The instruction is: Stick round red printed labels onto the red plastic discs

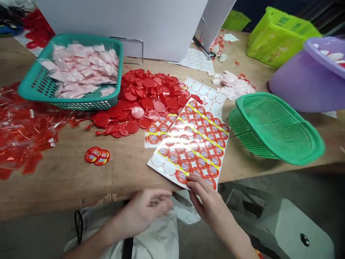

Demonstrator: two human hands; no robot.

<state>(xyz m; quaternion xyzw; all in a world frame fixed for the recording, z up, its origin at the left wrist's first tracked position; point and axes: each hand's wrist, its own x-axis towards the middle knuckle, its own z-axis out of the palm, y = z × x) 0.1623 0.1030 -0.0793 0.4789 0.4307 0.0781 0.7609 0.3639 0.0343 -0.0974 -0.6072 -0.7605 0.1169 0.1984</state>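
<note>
R hand [208,208] is seen at the lower edge of a sticker sheet [192,144], w/ its fingers [195,183] slightly spread & tips pressed on the sheet's edge; whether the edge is pinched can't be told. The sheet, printed w/ rows of red round labels & yellow strips, is laid at an angle near the front edge of a wooden workbench [59,187]. Some label spots at its lower end are left blank white.

L hand [145,212] is held apart from the sheet, just off the bench edge, above a white cloth [151,241]. Its fingers are curled & pressed together; whether anything is held can't be told.

A 2nd printed sheet [157,133] is partly covered by the 1st, & a white sheet w/ round cut-outs [207,93] is placed beyond them. A heap of red plastic discs w/ short handles [145,102] is spread to the left of the sheets, & 2 labelled discs [97,156] are left nearer the front.

Further off, pink film packets [81,68] are piled in a teal basket [81,39], red packets [24,138] are heaped at far left, & a green basket [277,129] is tipped on its side at right, by a purple tub [302,84] & a lime crate [280,36].
</note>
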